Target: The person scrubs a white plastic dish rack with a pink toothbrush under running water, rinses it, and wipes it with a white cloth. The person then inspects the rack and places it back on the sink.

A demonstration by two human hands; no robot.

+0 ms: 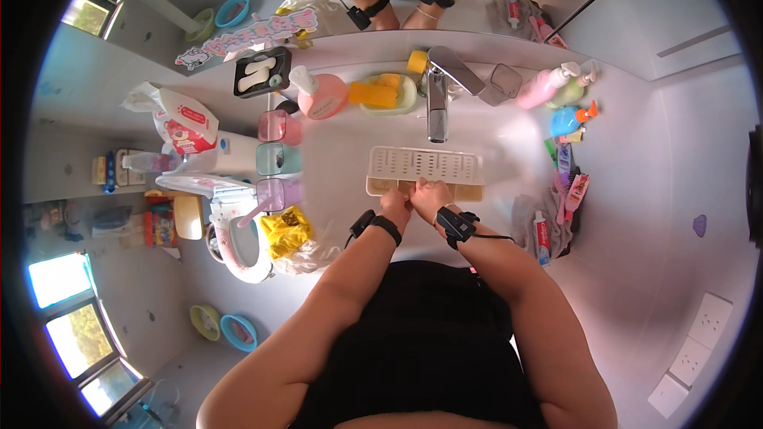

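A white plastic box [471,192] rests in the wide white sink basin [340,173], below the faucet [437,107]. Its slotted panel [423,164] covers the far side, and the near side shows a tan interior. My left hand [396,205] and my right hand [431,196] meet at the middle of the box's near side. Their fingers are curled and close together over its edge. The fingertips are partly hidden, so any small item between them cannot be made out. Both wrists carry black strapped devices.
Pink, green and blue pump bottles [566,121] stand on the right rim, by toothpaste tubes and a grey cloth [524,214]. A soap dish [408,95], a pink bottle [325,97] and coloured cups [280,161] line the back and left. A yellow bag [287,231] lies front left.
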